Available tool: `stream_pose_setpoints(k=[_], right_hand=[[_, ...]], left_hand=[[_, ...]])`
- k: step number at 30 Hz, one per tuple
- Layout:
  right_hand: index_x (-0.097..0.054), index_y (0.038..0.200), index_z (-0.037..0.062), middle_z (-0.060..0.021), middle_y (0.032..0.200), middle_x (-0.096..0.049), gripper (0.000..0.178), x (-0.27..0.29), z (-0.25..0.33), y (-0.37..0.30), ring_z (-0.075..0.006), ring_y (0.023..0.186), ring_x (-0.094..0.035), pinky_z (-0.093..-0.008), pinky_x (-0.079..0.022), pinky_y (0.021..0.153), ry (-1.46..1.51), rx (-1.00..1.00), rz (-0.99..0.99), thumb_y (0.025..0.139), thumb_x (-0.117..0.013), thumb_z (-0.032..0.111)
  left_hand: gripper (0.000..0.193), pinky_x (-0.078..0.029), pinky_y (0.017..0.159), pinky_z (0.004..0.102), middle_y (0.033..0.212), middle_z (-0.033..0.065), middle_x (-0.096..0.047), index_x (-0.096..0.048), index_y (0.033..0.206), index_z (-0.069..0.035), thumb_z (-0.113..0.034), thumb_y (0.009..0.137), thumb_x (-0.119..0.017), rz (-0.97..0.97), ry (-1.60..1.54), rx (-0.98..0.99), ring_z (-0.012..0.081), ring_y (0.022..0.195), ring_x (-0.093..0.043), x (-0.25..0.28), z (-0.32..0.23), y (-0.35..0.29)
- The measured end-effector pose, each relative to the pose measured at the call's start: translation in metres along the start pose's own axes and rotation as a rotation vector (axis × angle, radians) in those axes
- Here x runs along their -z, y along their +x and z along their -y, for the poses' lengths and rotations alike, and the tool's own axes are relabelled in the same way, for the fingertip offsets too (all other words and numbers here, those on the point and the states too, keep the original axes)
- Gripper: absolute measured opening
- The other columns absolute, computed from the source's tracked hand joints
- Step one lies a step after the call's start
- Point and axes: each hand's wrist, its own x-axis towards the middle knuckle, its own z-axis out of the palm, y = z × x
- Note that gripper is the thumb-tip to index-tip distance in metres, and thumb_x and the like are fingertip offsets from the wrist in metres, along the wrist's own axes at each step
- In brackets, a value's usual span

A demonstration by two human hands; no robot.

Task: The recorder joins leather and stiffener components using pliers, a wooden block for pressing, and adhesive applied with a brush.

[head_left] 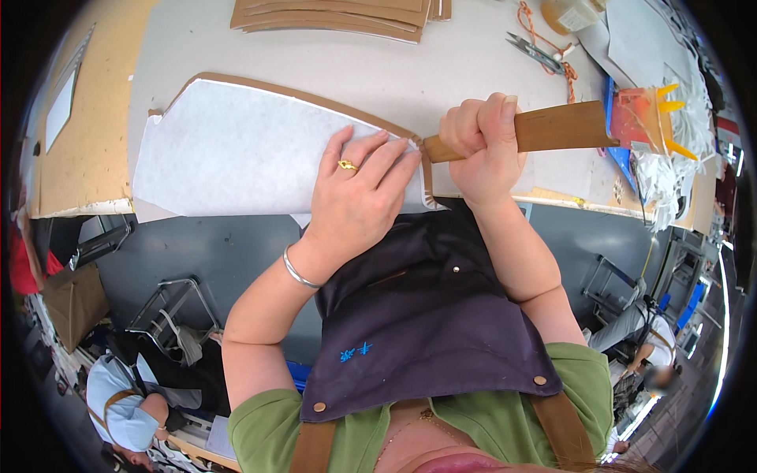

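Observation:
A large curved panel lies on the worktable, white on top with a brown border showing along its far and right edges. The border is pleated at the right corner. My left hand rests flat on the panel near that corner, fingers apart. In a closed fist, my right hand grips a flat brown wooden strip. The strip's narrow left end touches or lies just beside the pleated corner; its wide end points right.
A stack of brown pieces sits at the back. Thread snips with orange cord and a jar lie at the back right. A red container with yellow-tipped items stands right, beside white strips. Co-workers sit behind on both sides.

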Motion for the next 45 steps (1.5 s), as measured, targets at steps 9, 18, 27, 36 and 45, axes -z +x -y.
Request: stream_pose_setpoints(k=[9,18,27,36,45], right_hand=[[-0.029,0.065,0.0092,0.0004,0.052,-0.031,0.039,-0.004,-0.001,-0.003,-0.0088,0.046,-0.025,-0.0261,-0.022,0.043,0.005,-0.014,0.004,0.099,-0.037,0.028],[-0.025,0.063,0.0122,0.0029,0.05,-0.023,0.043,-0.001,0.008,0.01,-0.0089,0.044,-0.017,-0.0265,-0.018,0.044,-0.025,-0.041,-0.011,0.099,-0.032,0.034],[-0.027,0.064,0.0117,0.0025,0.052,-0.026,0.042,0.0,-0.002,0.019,-0.0094,0.045,-0.019,-0.0265,-0.021,0.045,-0.02,-0.125,0.19,0.099,-0.032,0.034],[-0.041,0.066,0.0071,-0.0006,0.053,-0.038,0.043,-0.003,-0.009,0.021,-0.011,0.048,-0.032,-0.0255,-0.024,0.044,-0.008,-0.192,0.302,0.096,-0.041,0.038],[-0.029,0.065,0.0115,0.0018,0.052,-0.028,0.041,-0.007,0.002,0.03,-0.0102,0.046,-0.022,-0.0265,-0.021,0.044,-0.02,-0.022,0.284,0.098,-0.035,0.035]], left_hand=[[0.029,-0.036,0.097,0.0425,0.103,0.0009,-0.06,-0.065,0.099,-0.011,-0.004,0.071,-0.061,-0.013,0.016,-0.002,0.0203,0.101,-0.054,-0.002,0.0,-0.001],[0.029,-0.037,0.096,0.0427,0.103,0.0009,-0.06,-0.065,0.099,-0.011,-0.004,0.071,-0.06,-0.002,0.008,-0.001,0.0205,0.101,-0.054,-0.001,0.0,-0.001],[0.028,-0.037,0.096,0.0427,0.107,0.0012,-0.059,-0.065,0.097,-0.011,-0.004,0.071,-0.06,-0.011,0.008,0.006,0.0211,0.104,-0.052,0.0,-0.001,0.001],[0.025,-0.034,0.098,0.0435,0.105,0.0022,-0.058,-0.065,0.096,-0.011,-0.009,0.072,-0.061,-0.016,0.004,-0.009,0.0205,0.104,-0.051,-0.002,0.002,-0.002],[0.026,-0.034,0.098,0.0438,0.103,0.0022,-0.057,-0.064,0.097,-0.012,-0.009,0.071,-0.061,-0.013,-0.001,0.009,0.0201,0.102,-0.053,-0.003,0.002,-0.003]])
